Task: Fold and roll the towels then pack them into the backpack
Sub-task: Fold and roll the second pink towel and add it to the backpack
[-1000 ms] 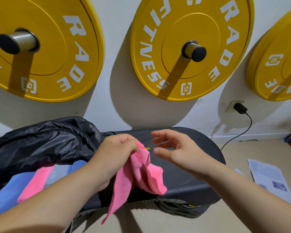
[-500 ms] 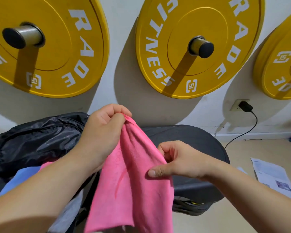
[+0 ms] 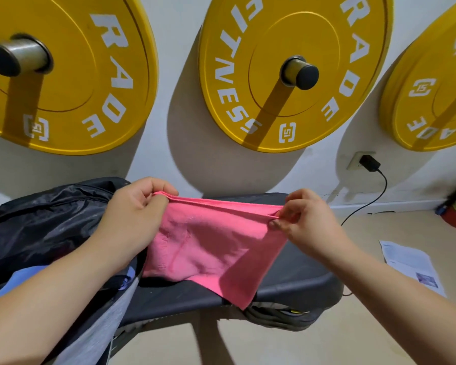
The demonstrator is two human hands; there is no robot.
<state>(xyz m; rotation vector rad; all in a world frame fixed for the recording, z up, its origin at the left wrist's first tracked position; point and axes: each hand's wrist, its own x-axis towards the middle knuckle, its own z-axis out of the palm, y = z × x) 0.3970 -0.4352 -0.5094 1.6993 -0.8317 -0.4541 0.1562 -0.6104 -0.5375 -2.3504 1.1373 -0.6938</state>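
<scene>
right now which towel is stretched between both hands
The pink towel, its top edge pinched by the left hand and the right hand; the blue towel and grey towel lie unheld by the backpack.

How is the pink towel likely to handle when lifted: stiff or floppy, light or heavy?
Probably floppy: the pink towel hangs creased below the edge stretched between the left hand and right hand. Likely light: fingertip pinches hold it up.

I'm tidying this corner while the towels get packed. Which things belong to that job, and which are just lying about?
Job: pink towel, pinched at its top edge by left hand and right hand; black backpack; blue towel; grey towel.
Lying about: yellow weight plates; charger; paper on floor.
</scene>
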